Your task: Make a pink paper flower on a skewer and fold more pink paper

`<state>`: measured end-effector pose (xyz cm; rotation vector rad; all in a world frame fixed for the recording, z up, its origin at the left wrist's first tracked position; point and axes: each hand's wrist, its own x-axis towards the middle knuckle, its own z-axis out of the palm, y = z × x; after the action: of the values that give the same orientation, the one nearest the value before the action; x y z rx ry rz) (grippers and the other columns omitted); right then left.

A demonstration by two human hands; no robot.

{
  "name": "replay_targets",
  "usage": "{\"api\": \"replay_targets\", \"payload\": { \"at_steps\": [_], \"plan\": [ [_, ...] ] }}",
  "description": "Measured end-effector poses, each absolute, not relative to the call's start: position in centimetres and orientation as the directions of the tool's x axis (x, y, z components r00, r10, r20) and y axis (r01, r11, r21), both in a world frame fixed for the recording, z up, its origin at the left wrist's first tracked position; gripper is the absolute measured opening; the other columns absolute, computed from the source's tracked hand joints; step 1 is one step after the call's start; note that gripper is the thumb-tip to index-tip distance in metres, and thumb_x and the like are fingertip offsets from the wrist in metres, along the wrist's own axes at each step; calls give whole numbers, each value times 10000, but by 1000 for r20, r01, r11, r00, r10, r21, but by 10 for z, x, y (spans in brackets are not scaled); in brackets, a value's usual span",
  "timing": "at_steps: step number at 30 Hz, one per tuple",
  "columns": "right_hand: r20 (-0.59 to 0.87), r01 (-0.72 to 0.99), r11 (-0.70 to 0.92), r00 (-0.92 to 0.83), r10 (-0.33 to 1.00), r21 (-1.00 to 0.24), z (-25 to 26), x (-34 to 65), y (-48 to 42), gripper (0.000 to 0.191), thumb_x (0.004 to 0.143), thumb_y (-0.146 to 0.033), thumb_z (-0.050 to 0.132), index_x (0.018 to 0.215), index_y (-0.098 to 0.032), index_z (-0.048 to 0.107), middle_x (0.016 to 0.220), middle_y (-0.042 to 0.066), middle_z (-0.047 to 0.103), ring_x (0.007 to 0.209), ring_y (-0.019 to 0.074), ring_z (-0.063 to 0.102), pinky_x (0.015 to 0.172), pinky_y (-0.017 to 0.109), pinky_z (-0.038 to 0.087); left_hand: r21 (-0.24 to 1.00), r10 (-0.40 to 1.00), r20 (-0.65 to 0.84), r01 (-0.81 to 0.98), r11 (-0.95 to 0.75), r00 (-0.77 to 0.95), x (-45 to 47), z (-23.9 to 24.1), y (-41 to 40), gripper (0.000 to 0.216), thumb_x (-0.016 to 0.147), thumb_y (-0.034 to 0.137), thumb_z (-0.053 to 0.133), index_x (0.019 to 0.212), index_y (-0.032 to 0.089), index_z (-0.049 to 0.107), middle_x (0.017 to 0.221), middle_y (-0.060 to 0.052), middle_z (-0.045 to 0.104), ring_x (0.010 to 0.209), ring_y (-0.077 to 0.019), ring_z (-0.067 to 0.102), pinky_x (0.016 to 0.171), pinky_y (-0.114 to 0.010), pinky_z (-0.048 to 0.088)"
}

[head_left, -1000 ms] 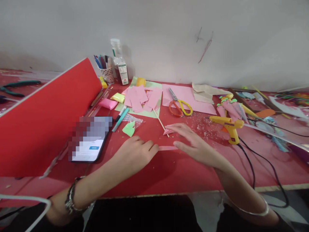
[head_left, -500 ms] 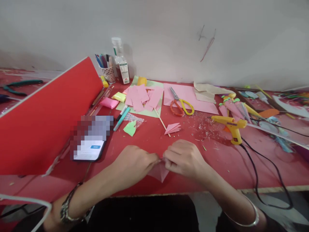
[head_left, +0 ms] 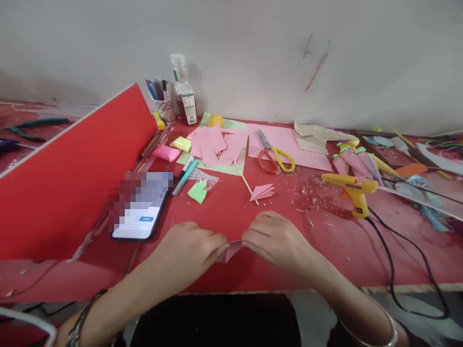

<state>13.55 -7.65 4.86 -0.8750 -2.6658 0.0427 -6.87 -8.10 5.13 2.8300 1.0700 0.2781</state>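
Note:
My left hand [head_left: 188, 251] and my right hand [head_left: 277, 241] meet near the front edge of the red table [head_left: 325, 250]. Both pinch a small folded pink paper piece [head_left: 229, 250] between their fingertips, pressing it down on the table. A folded pink paper fan shape [head_left: 262, 192] lies just beyond my hands, at the end of a thin wooden stick [head_left: 244, 179]. Further back sits a pile of cut pink paper strips [head_left: 217, 143] on a pale green sheet.
A phone [head_left: 141, 207] lies left of my hands beside a tilted red board [head_left: 72, 168]. Scissors [head_left: 273, 156] rest on a pink sheet. A yellow glue gun [head_left: 352, 189] with a black cable stands at right. Pens cup [head_left: 162, 103] and bottle [head_left: 184, 91] stand by the wall.
My hands went from lying flat over a pink strip to lifting and pinching the pink paper, then lowered it, folded smaller, onto the table near the front edge.

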Motion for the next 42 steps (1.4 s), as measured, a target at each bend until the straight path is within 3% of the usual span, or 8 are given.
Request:
{"api": "replay_targets", "payload": {
  "at_steps": [4,10,15,20,28,32,35,42],
  "plan": [
    [279,616,765,-714,642,-185,38,141,-75,403,908,-224,275,630,-166,560,565,10,570,509,113,455,517,248,307,165,681,334,671,-723,652,-92,41,-81,370,885,205,274,712,191,601,617,12,646,542,-131,566,548,-259,404],
    [269,729,643,-588,763,-233,26,163,-75,455,916,-286,231,662,-157,585,621,48,621,544,134,530,514,249,348,-2,778,562,941,-337,280,-159,8,-96,212,834,193,412,989,195,556,1004,-90,582,884,-230,551,772,-378,424],
    [288,735,637,-573,767,-233,24,164,-71,465,915,-302,227,661,-165,592,616,49,625,546,137,548,510,248,374,-139,813,529,971,-197,241,-176,-14,-107,264,824,206,404,1052,220,537,1103,-122,526,869,-261,544,735,-406,417],
    [309,723,662,-594,743,-200,24,162,-65,485,916,-306,213,646,-168,591,603,51,621,523,136,536,493,253,365,-93,851,498,986,-139,167,-171,-17,-108,307,828,234,362,1082,227,533,1152,-136,504,879,-293,523,724,-452,389],
    [312,648,727,-659,684,-226,37,140,-68,454,917,-294,237,649,-170,581,566,18,604,514,119,511,511,246,340,180,796,520,871,-457,310,-107,18,-105,298,836,258,382,1098,170,495,1043,-90,558,964,-217,493,819,-342,356],
    [313,590,773,-707,634,-233,37,122,-69,508,922,-310,208,561,-176,538,479,-7,561,434,93,449,476,237,290,115,669,580,766,-632,465,-59,31,-92,215,841,148,369,840,197,578,814,-5,634,797,-156,540,782,-296,344],
    [306,611,744,-678,668,-271,34,120,-70,481,914,-330,237,564,-173,529,472,-9,549,440,90,443,476,229,286,71,623,570,723,-687,536,-45,31,-86,276,813,74,333,635,179,517,552,29,554,521,-129,484,639,-279,344],
    [171,611,660,-664,728,-438,37,125,-74,444,898,-379,278,591,-170,523,503,-15,542,463,80,446,475,205,299,113,613,558,680,-724,560,-52,26,-86,267,784,64,348,563,186,433,439,55,486,387,-104,413,474,-262,242]
  ]
}}
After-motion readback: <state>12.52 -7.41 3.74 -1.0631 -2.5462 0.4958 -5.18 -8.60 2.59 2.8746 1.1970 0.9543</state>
